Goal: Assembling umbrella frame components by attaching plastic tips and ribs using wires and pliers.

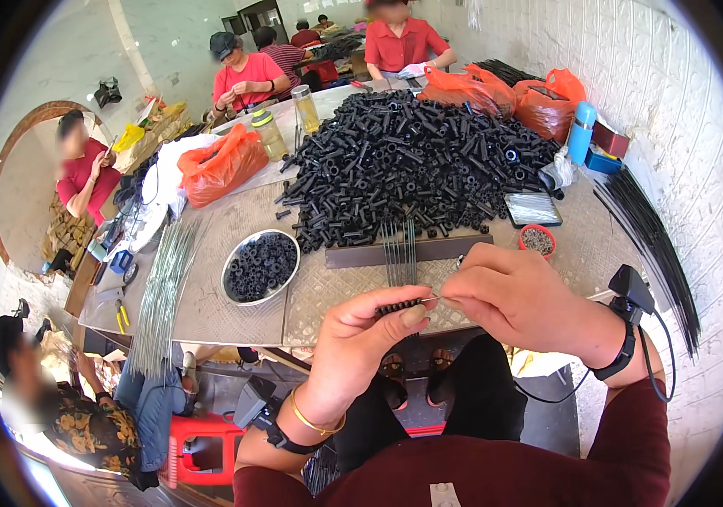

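Note:
My left hand (361, 331) is closed around a black ridged rod (398, 307), held sideways between thumb and fingers above the near table edge. A thin metal wire (431, 297) sticks out of the rod's right end. My right hand (501, 297) pinches at the wire's tip, its thumb and fingers pressed together; the exact hold is partly hidden. Just beyond my hands, several thin metal rods (399, 253) lie across a dark metal bar (349, 256). A metal bowl (295, 272) of small black rings stands left of them.
A large heap of black tubular parts (420, 160) covers the table's far middle. A red dish (550, 251) of small metal bits and a tray of pins (533, 209) lie right. Thin metal rods (163, 287) and yellow-handled pliers (122, 317) lie left. Several people sit around.

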The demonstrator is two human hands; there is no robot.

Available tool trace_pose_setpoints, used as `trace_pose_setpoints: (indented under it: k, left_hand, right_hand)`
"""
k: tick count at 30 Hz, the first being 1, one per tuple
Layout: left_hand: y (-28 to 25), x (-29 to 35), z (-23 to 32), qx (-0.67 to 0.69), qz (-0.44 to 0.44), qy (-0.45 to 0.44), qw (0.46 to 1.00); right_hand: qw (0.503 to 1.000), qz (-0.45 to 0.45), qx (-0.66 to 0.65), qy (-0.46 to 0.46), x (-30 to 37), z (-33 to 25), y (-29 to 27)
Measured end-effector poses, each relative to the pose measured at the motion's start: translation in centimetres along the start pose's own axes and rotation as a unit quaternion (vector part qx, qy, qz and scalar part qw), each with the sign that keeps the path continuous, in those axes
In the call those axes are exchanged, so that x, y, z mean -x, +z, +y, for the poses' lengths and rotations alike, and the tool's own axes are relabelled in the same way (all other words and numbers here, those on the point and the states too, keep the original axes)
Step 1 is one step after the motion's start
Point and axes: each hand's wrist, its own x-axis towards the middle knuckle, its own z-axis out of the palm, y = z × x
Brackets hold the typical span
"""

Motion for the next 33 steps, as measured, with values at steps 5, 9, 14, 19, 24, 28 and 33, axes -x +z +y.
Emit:
trace_pose_setpoints:
  k: [5, 9, 14, 19, 24, 28, 33]
  left_hand:
    - [-0.1, 0.2, 0.0, -0.014, -0.007, -0.003, 1.000]
    - [0.1, 0.4, 0.4, -0.010, -0.008, -0.025, 1.000]
    - [0.0, 0.7, 0.3, -0.037, -0.037, -0.009, 0.999]
    - [0.0, 1.0, 0.6, -0.069, -0.051, -0.019, 0.996]
    - [-0.1, 1.1, 0.8, -0.075, -0.051, -0.029, 0.995]
    - [-0.3, 1.4, 0.2, -0.061, -0.048, -0.023, 0.997]
    - [-0.3, 1.4, 0.5, -0.048, -0.059, -0.030, 0.997]
  right_hand:
    - [1.000, -0.008, -0.018, 0.015, -0.2, -0.4, 0.2]
    - [0.998, -0.038, 0.045, -0.005, -0.5, -1.2, -0.4]
    - [0.978, 0.017, 0.163, -0.133, -0.9, -1.6, -0.4]
    - [0.985, 0.031, 0.118, -0.125, -0.9, -1.7, 0.0]
    - [0.963, 0.017, 0.214, -0.165, -1.2, -2.7, -1.1]
    - [0.964, -0.008, 0.213, -0.159, -1.0, -2.7, -0.9]
    - [0.955, -0.012, 0.234, -0.182, -1.2, -3.1, -1.0]
